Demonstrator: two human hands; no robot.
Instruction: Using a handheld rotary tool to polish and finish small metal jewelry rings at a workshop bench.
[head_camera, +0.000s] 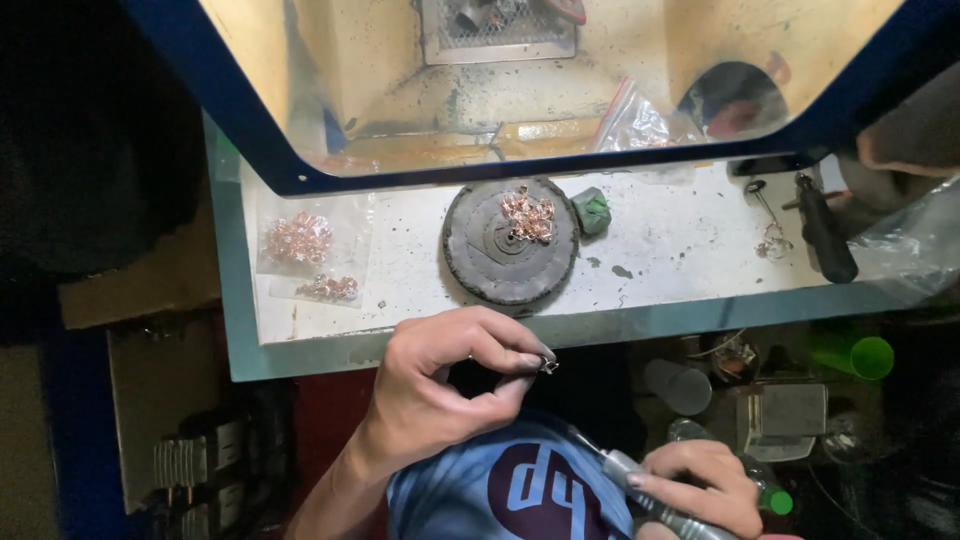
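1. Right hand (700, 485), bottom edge, lowest in frame: fingers wrapped round a grey metal handpiece (650, 495), grip clamped on its barrel. Tool angles up-left; its tip is hidden behind the shirt and left hand, its tail cut off by the frame edge.
2. Left hand (450, 385): forearm enters from bottom, wrist bent, thumb and forefinger pinched together on a tiny metal piece (548, 367). Piece sticks out just past the fingertips, on the hand's right side. Too small to tell its shape.
3. Piece sits above and left of the handpiece, apart from it, just in front of the counter (680, 240) edge.
4. On the counter: round dark buffing pad (490, 265) with a small heap of copper-coloured bits (527, 214) on top, green lump (592, 211) just beside it.
5. Left of the pad: clear bags (310, 250) with more copper-coloured bits.
6. Right end: black-handled tool (825, 235), partly covered by plastic film.
7. Area under the counter is dark, clutter hard to make out.
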